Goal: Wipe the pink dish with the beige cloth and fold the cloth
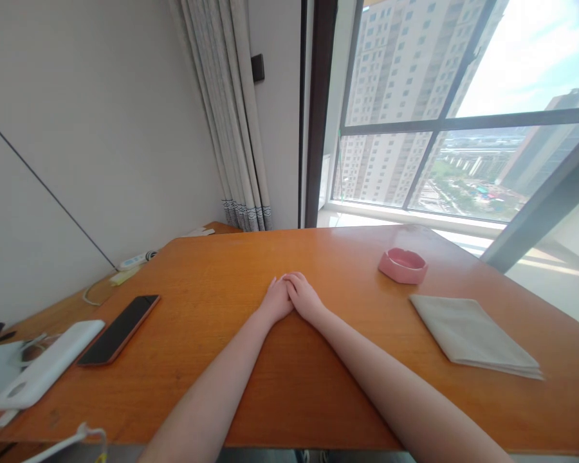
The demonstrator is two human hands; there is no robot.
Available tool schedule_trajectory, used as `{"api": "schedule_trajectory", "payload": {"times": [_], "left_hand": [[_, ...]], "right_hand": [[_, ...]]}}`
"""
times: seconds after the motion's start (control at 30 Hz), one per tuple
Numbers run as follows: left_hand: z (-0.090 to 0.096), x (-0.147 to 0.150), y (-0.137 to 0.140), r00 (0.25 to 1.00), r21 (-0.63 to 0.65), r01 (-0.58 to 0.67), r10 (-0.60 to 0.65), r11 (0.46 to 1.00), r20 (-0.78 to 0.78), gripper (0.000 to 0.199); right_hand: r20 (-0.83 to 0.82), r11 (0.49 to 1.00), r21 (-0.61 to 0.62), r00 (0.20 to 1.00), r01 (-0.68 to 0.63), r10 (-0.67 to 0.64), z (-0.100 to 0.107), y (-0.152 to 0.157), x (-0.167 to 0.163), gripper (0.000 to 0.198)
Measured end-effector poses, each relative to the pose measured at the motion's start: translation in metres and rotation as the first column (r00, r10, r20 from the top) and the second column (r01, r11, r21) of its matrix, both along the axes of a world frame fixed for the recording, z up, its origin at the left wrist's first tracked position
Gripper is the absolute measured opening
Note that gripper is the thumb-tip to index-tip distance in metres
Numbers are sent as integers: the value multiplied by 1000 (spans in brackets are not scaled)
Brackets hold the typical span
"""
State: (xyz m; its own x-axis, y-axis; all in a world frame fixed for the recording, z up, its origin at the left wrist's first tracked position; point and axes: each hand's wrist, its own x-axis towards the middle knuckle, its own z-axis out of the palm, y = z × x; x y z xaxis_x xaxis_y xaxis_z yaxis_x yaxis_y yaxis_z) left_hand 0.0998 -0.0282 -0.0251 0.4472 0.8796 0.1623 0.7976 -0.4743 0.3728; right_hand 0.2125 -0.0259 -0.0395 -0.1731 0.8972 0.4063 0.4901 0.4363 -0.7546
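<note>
My left hand (pixel 276 300) and my right hand (pixel 307 299) rest together on the wooden table (pixel 231 276), near its middle. The fingers of my right hand are bent over those of my left hand, so the left fingertips are partly hidden. Both hands look closed, and no object shows in either. Nearest on the right are a pink ashtray (pixel 401 266) with angled sides and a folded grey cloth (pixel 475 334). Off to the left lies a phone (pixel 120 331) with a dark screen and a reddish edge.
A white power bank (pixel 51 363) with a cable lies beside the phone. White cable ends (pixel 72 440) are at the front left edge. A power strip (pixel 134 260) sits by the left wall. Behind the table are a curtain (pixel 229 116) and a large window (pixel 468 128).
</note>
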Motion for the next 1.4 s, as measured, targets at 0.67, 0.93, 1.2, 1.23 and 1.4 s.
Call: {"api": "schedule_trajectory", "payload": {"times": [0.67, 0.93, 1.2, 1.23, 1.4], "left_hand": [[-1, 1, -1, 995, -7, -16, 15, 1000, -95, 46], [-3, 1, 0, 996, -6, -11, 10, 1000, -89, 46], [-2, 2, -1, 995, 0, -12, 12, 1000, -98, 46], [-2, 1, -1, 995, 2, -11, 11, 1000, -97, 46], [-2, 1, -1, 996, -5, -13, 12, 1000, -85, 46]], "right_hand": [[141, 996, 35, 987, -78, 73, 8, -6, 6, 30], [144, 996, 38, 986, -86, 80, 9, -7, 7, 30], [139, 996, 37, 988, -77, 71, 8, -7, 7, 31], [139, 996, 38, 988, -77, 71, 8, -7, 7, 31], [147, 996, 39, 987, -77, 71, 7, -6, 7, 31]]}}
